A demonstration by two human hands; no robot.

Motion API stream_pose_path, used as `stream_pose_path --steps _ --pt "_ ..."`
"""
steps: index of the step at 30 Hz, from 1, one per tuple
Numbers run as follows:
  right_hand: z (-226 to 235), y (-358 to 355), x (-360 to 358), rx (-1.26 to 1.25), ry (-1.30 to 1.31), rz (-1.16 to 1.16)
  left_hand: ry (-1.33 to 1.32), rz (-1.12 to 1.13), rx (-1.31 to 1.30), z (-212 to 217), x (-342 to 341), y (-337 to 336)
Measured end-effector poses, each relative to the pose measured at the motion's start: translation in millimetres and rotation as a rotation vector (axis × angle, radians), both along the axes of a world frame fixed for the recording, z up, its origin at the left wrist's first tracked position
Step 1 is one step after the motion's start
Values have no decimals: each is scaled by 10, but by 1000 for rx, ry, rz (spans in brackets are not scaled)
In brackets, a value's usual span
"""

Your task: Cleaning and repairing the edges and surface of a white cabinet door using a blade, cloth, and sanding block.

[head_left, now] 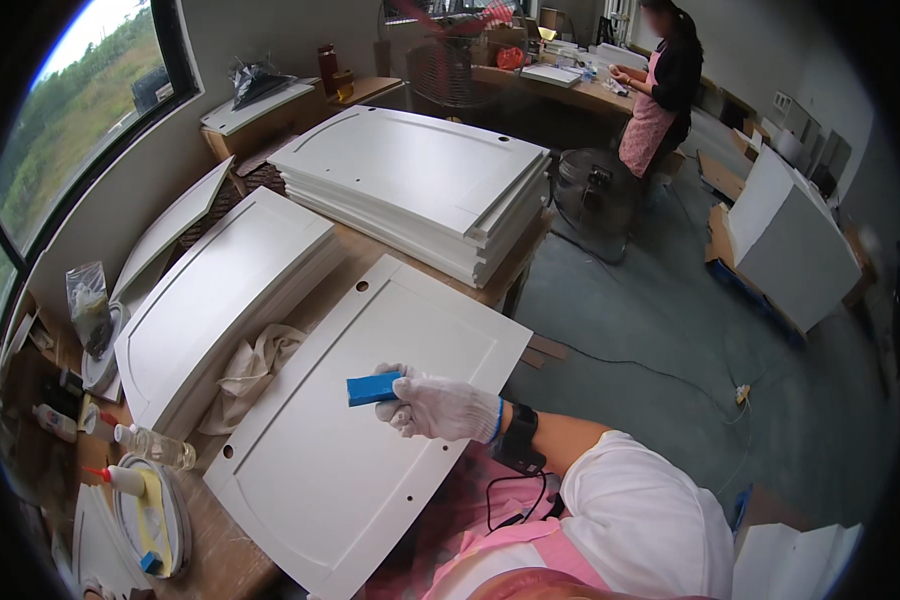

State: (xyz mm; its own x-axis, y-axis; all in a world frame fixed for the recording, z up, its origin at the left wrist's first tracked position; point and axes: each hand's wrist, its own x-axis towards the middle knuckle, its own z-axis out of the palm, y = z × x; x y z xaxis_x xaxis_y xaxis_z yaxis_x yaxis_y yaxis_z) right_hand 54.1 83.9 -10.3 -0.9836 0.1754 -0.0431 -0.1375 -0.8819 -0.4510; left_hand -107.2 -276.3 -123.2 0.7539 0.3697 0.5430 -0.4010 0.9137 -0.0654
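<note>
The right hand [440, 405] is closed on a small, light blue block [373, 388], pinched by its end, over the big, stiff white door [370, 420] on the desk [220, 560]; the left hand is hidden.

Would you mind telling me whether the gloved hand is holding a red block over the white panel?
No, the block in the gloved right hand is blue, and it is held over the white panel.

The blue block [373, 388] is half hidden inside the gloved right hand [440, 407].
</note>
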Motion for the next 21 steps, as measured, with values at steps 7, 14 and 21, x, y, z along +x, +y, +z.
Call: stream_pose_path --steps 7,14,21 --pt "-114 98 94 -9 -1 -50 -50 -78 -40 195 106 243" --pt "-24 11 239 22 -34 -118 -99 -155 -51 337 212 351" --pt "-103 -81 278 12 8 -113 -229 -254 -90 499 382 301"
